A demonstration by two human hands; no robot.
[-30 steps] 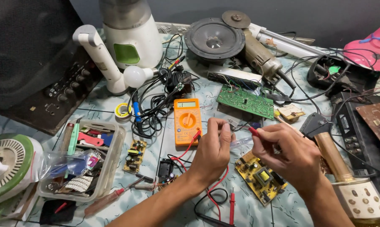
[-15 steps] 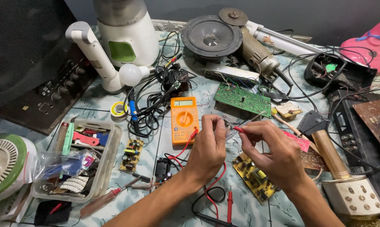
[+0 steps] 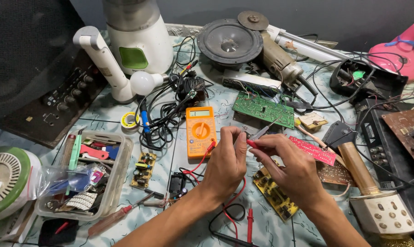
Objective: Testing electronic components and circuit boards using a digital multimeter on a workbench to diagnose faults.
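The right hand (image 3: pixel 298 169) pinched a red probe (image 3: pixel 257 139) between thumb and fingers, its metal tip angled up toward the green board (image 3: pixel 264 110). The left hand (image 3: pixel 227 162) was closed in a pinch just beside that tip; what it held was too small to tell. Both hands met near the middle of the table (image 3: pixel 101 110), just right of the orange meter (image 3: pixel 201 130), whose red lead (image 3: pixel 202 160) ran under the left wrist. To do this well, the tip probably needed steady contact on one spot while the left fingers kept clear of the bare metal, with the meter's display left in plain sight. A yellow board (image 3: pixel 273 192) lay under the right wrist, and a red board (image 3: pixel 314 151) just beyond it. A tangle of black wires (image 3: pixel 163 119) crowded the meter's left side. A parts tray (image 3: pixel 83 171) sat toward the left edge, and a speaker (image 3: pixel 230 43) toward the far edge.
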